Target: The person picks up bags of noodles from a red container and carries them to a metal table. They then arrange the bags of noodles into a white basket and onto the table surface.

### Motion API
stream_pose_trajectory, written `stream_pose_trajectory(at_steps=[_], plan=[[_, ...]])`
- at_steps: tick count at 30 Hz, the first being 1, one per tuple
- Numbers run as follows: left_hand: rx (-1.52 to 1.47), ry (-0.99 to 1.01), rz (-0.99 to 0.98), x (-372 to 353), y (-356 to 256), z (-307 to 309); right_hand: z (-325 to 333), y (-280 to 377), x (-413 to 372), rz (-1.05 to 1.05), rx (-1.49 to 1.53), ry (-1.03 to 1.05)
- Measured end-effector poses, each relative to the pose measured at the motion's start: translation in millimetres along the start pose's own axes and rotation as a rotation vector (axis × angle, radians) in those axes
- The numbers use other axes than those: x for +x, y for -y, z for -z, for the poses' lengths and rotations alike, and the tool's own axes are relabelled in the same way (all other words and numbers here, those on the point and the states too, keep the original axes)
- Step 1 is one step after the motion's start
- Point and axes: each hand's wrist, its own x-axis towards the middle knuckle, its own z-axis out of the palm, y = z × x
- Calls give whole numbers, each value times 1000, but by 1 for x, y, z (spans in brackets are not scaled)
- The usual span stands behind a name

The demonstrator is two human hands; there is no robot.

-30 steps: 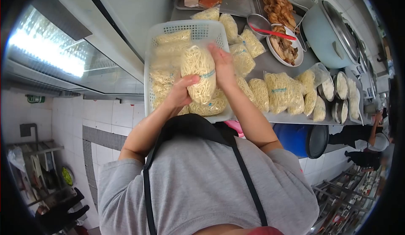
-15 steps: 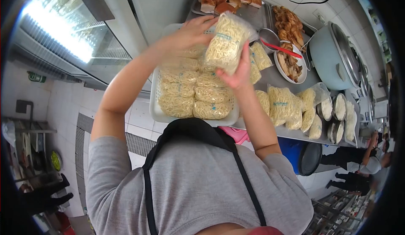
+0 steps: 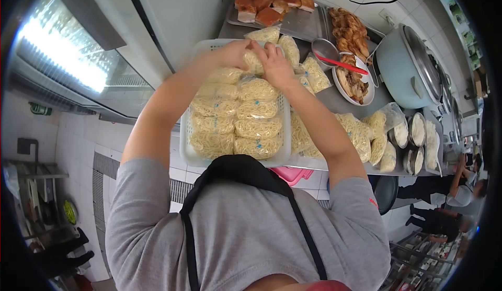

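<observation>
A white plastic basket [image 3: 184, 143] holds two columns of bagged pale noodles [image 3: 257, 128] with blue print on the clear plastic. Near its far end, my left hand [image 3: 230, 55] and my right hand [image 3: 274, 67] close in from either side on one bag of noodles [image 3: 253, 63]. The fingers of my right hand bend over its right side; those of my left hand are partly hidden and slightly blurred. Further noodle bags [image 3: 315, 75] lie on the counter just right of the basket.
Behind the basket, a metal tray [image 3: 308, 25] carries roasted meat chunks [image 3: 267, 16]. To the right are browned meat [image 3: 348, 29], a white bowl [image 3: 370, 95], a red-handled ladle [image 3: 323, 48] and a large cooker [image 3: 402, 71]. A glass-door fridge [image 3: 68, 50] stands left. People [image 3: 455, 186] are at far right.
The noodle bag that I held up above the basket is now lower, down at the basket's far end. Both hands have come down with it and sit closer together.
</observation>
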Motion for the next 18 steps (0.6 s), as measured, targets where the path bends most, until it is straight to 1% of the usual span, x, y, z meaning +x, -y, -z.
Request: stream_pose_trajectory(at_steps=[1,2,3,4,5,6,8,9,10,11,12,13,15,16,17,18], plan=[[90,-5,-76,-1,5,-7,0,-3,0,-6,1,9],[74,-8,-84,-2,4,-10,-1,-8,3,-9,53,90],[63,2,-80,-4,-5,-10,-3,-10,4,-14,108,175],[179,1,-26,-5,-14,-11,-7,-9,5,-22,115,191],[301,0,24,-6,-21,-12,-10,-5,10,-79,73,271],[297,10,20,-6,-22,-17,-13,0,14,-137,29,345],[429,93,154,-2,-26,-20,-19,6,18,-185,60,357],[434,97,140,-2,-26,-21,-21,7,19,-227,92,369],[460,49,102,-4,-24,-23,-21,6,16,-254,90,364],[483,9,51,-3,-23,-27,-14,5,11,-166,108,339],[498,40,127,0,-21,-30,-2,-1,6,-82,117,308],[512,67,202,5,-19,-33,12,-11,-4,-127,101,297],[550,122,147,2,-38,-27,48,-29,-36,-61,256,-201],[546,129,120,5,-40,-26,70,-56,-54,-123,142,-341],[544,185,165,6,-40,-24,95,-86,-78,-180,29,-478],[544,240,215,8,-40,-24,121,-104,-100,-690,-25,-298]])
